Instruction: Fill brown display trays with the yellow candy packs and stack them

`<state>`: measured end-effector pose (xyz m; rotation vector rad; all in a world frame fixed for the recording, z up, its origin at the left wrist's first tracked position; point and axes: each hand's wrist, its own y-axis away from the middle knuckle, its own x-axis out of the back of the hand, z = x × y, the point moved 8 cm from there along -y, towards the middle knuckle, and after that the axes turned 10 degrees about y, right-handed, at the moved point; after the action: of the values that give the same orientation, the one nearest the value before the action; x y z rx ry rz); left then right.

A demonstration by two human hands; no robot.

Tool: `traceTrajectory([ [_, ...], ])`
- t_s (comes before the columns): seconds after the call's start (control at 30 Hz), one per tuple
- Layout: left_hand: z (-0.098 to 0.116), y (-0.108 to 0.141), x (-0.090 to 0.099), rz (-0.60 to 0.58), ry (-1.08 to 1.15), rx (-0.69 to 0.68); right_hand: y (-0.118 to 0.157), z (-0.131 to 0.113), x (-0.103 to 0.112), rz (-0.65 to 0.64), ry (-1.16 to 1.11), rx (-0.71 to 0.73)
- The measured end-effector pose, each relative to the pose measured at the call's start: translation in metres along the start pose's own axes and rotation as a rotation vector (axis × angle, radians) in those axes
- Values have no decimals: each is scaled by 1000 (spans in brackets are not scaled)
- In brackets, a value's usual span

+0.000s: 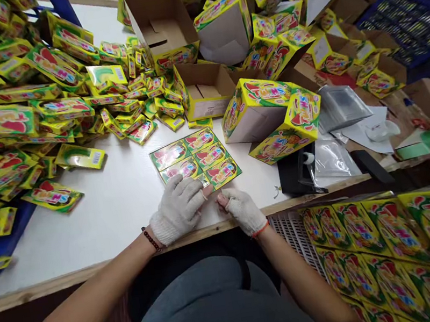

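Observation:
A flat rectangular block of several small fruit-printed packs (210, 155), set edge to edge in rows, lies on the white table before me. My left hand (180, 210), in a white knit glove with a bare thumb tip, rests on the block's near left part with its fingers stretched out. Just off the near edge, my right hand (243, 211), gloved the same way, is closed with its bare thumb tip against the fingers. Whatever may be pinched there is too small to make out. Beyond the block stand an open yellow display box (203, 89) and a tipped one (273, 113).
A large heap of yellow candy boxes (8, 117) covers the table's left side. More open cartons (163, 25) crowd the back. To the right are a black device (296, 172) and clear plastic bags (332, 156). Packed display boxes (377, 233) fill a crate below right.

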<state>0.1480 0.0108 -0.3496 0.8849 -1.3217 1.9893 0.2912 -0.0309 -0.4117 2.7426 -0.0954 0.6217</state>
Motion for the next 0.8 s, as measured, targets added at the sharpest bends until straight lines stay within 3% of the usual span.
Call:
traceTrajectory([
  [0.17,6,-9,4,-133,-36,44,-1,4,1,29,66,-2],
  [0.3,5,-28,5,-188,-18,212,-9,18,-6,-14,-1,-151],
  [0.4,6,-43,-10,-257,-62,340,-7,27,-10,-82,-23,-249],
  [0.47,10,-50,-19,-286,-82,395,-1,32,-7,-88,-121,-309],
  [0.57,8,-57,-19,-307,-91,429,5,34,8,5,-323,-379],
  [0.67,-15,-61,-6,-378,7,369,-4,32,22,52,-386,-420],
  [0.8,-83,-50,39,-136,21,364,-44,21,40,23,-304,-375],
])
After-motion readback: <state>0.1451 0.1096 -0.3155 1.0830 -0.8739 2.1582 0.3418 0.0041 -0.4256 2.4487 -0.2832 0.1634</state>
